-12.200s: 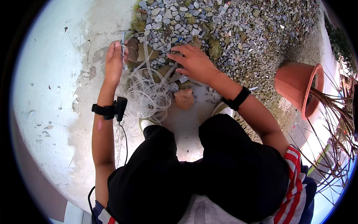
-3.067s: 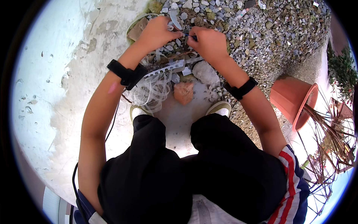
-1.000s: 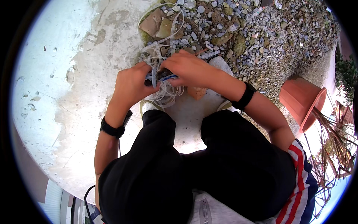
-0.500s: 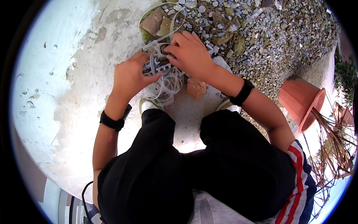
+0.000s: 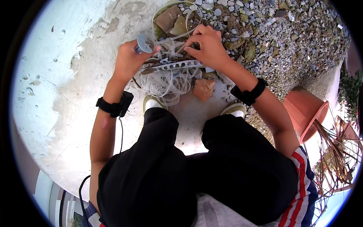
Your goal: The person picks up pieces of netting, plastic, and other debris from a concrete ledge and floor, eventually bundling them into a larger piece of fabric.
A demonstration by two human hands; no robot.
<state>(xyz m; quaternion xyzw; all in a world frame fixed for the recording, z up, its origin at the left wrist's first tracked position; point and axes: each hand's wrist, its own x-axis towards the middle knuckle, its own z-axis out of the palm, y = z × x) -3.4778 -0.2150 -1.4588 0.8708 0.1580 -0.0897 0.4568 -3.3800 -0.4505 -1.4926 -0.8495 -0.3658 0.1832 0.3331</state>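
Note:
My left hand (image 5: pixel 127 60) grips a grey round piece with a flat, disc-like face (image 5: pixel 145 43), held between thumb and curled fingers. My right hand (image 5: pixel 208 46) is closed in a pinch on a translucent plastic strip (image 5: pixel 180 49) that runs into the pile. Below and between both hands lies a tangle of clear, ribbon-like strips (image 5: pixel 162 84). Across that tangle rests a pale perforated bar (image 5: pixel 177 66) with a row of holes. One loop of strip (image 5: pixel 154 19) arches beyond my hands, around some stones.
A broken orange brick (image 5: pixel 204 89) lies right of the tangle, near my shoes. Brown stones (image 5: pixel 167 19) and loose gravel (image 5: pixel 276 41) spread ahead and to the right. A terracotta pot (image 5: pixel 304 109) with dry stalks lies tipped at the right. A pale worn wall or slab (image 5: pixel 53 75) fills the left.
My left hand has come up, now with the grey round piece in it. My right hand has moved up and right, away from the left, uncovering more of the perforated bar.

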